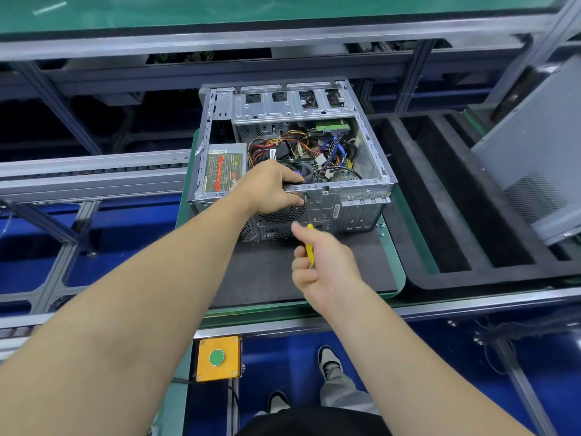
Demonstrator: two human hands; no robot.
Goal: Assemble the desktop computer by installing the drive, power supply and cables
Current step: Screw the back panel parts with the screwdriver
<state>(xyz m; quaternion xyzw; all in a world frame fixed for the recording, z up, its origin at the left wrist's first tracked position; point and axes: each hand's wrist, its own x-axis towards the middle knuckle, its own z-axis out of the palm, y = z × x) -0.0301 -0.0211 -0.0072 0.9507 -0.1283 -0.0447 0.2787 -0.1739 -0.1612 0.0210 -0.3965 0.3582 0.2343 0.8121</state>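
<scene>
The open computer case (292,158) lies on its side on a dark mat (267,272) at the centre of the view, its long axis running from 6 to 12 o'clock, open side up, rear panel facing the person at 6 and the drive cage (289,102) at 12. The power supply (224,168) sits in the case's 9 o'clock corner, label up, its long axis parallel to the case. A tangle of coloured cables (314,146) fills the middle.

The left hand (272,187) grips the rear top rail, fingers curled over the edge into the case, thumb outside near the fan grille. The right hand (320,262), just at 6 o'clock of the rear panel, is clamped on a yellow-handled screwdriver (310,247) pointing toward 12; its tip is hidden, so it possibly sits at a rear-panel screw, though that cannot be confirmed.

Risks from here: the driver may slip off a screw head if held off-axis and scratch the panel or the left thumb beside it. The left fingers inside could snag loose cables. The power supply might shift if its screws are not yet in.
</scene>
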